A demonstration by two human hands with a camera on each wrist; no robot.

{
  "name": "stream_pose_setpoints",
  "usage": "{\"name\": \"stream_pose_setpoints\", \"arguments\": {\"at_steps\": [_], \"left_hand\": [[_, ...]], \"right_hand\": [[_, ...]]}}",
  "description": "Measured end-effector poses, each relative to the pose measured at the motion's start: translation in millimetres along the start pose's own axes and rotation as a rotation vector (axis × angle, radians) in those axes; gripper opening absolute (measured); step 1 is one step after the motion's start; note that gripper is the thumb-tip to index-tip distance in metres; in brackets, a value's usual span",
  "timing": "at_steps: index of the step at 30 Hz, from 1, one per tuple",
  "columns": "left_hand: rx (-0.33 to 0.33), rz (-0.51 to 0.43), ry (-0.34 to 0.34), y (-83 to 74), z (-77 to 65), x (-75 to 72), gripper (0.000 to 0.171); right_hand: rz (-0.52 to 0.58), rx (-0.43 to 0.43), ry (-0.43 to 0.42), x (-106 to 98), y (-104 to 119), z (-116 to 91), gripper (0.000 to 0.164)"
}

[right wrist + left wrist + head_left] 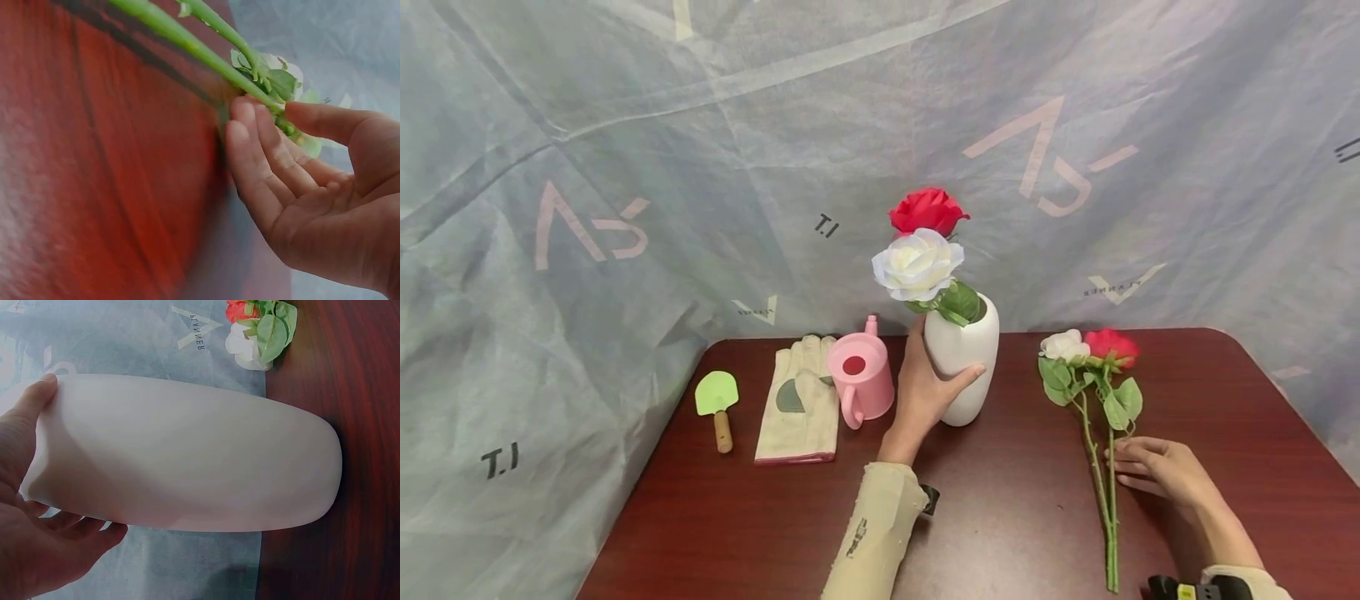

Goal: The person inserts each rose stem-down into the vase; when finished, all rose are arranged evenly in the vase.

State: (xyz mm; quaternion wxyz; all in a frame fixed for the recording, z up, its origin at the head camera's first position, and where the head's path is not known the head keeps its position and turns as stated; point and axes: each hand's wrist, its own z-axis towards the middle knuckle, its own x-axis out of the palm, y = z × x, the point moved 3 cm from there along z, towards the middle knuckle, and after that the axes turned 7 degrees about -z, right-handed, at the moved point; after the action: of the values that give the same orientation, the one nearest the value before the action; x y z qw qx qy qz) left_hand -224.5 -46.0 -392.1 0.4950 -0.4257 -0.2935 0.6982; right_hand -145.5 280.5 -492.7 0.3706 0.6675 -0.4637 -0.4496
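My left hand (921,390) grips the upper part of a white vase (968,375), thumb on one side and fingers round the other, as the left wrist view shows. The vase stands upright with a red artificial rose (927,210) and a white one (917,267) in its mouth. On the right, a second white rose (1063,344) and a second red rose (1114,347) lie side by side, stems towards me. At the red rose's stem (206,59), my right hand (1168,473) pinches between thumb and fingertips.
Left of the vase stands a pink watering can (868,379), close against a pair of cream gloves (797,417). Farther left lies a small trowel (717,396) with a green blade and wooden handle. A grey printed sheet (737,167) hangs behind the dark red table (1000,517).
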Motion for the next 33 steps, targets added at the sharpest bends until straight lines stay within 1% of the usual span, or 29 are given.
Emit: {"name": "stream_pose_setpoints", "arguments": {"at_steps": [3,5,7,9,11,12,15,21,27,30,33], "left_hand": [[0.001,-0.001,0.002,-1.3,0.0,0.9,0.095],[0.002,0.003,-0.002,-1.3,-0.4,-0.6,0.095],[0.001,0.006,-0.005,-1.3,-1.0,-1.9,0.095],[-0.003,0.01,-0.008,-1.1,-2.1,-2.7,0.095],[-0.011,0.013,-0.01,-0.8,-3.0,-2.9,0.095],[-0.015,0.016,-0.01,-0.6,-3.2,-2.8,0.095],[-0.02,0.012,-0.008,-0.5,-2.4,-1.5,0.095],[-0.005,-0.014,0.0,-2.3,0.2,0.5,0.095],[-0.007,-0.001,-0.007,-2.6,0.0,0.1,0.095],[-0.001,-0.003,-0.008,-2.7,0.0,0.4,0.095],[0.001,-0.008,-0.007,-1.8,-0.1,0.6,0.095]], "right_hand": [[0.074,-0.011,-0.013,-1,-3,-2,0.041],[0.096,-0.023,-0.015,0,-4,-2,0.042],[0.117,-0.021,-0.022,-1,-4,-2,0.037],[0.158,-0.021,-0.016,-2,-5,-3,0.026],[0.211,-0.042,-0.008,-3,-5,-5,0.015],[0.242,-0.058,-0.004,-4,-4,-5,0.013],[0.341,-0.14,0.027,-6,2,-8,0.02],[0.52,-0.302,0.061,-8,24,-13,0.029],[0.743,-0.447,0.077,-7,56,-16,0.031],[0.825,-0.498,0.041,-7,75,-18,0.03],[0.935,-0.531,-0.026,-6,95,-19,0.027]]}}
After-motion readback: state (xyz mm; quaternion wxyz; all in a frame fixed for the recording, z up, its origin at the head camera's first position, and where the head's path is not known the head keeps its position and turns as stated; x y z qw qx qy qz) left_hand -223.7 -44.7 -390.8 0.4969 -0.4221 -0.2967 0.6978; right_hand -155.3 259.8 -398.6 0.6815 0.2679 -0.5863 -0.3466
